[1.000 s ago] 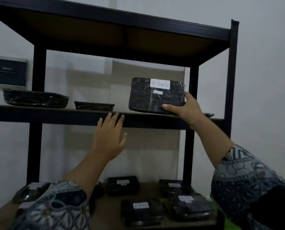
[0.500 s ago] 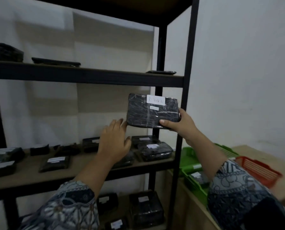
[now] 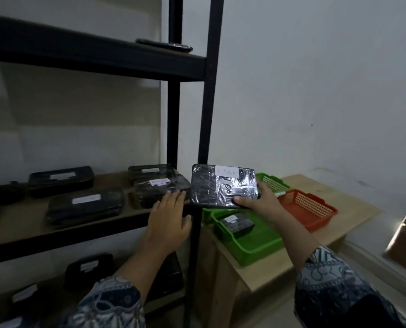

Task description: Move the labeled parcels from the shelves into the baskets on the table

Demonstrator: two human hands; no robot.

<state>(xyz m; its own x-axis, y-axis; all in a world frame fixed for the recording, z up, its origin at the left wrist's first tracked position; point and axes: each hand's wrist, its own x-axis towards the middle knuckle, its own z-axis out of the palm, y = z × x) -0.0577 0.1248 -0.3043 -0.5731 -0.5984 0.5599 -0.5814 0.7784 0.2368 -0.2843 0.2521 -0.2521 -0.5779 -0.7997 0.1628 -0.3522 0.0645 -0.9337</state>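
1. Head view, bottom corners: patterned sleeves point(image 3: 334, 287), both arms reaching up-frame.
2. Left hand point(image 3: 167, 221), centre-left: fingers spread, holding nothing, hovering at the front edge of the middle shelf point(image 3: 62, 233). Likely steadying or ready to support.
3. Right hand point(image 3: 260, 201), centre: clamped on the lower right corner of the black wrapped parcel point(image 3: 223, 185), thumb on its face. White label point(image 3: 227, 172) faces the camera, probably kept readable to pick a basket.
4. Parcel is off the shelf, in the air right of the rack's front post point(image 3: 205, 129), above the near green basket point(image 3: 251, 242), which already holds one parcel.
5. Further right: orange basket point(image 3: 311, 209) looks empty; a second green basket point(image 3: 274, 183) behind.
6. More labeled parcels point(image 3: 86, 204) are on the shelves at left, so much work remains.
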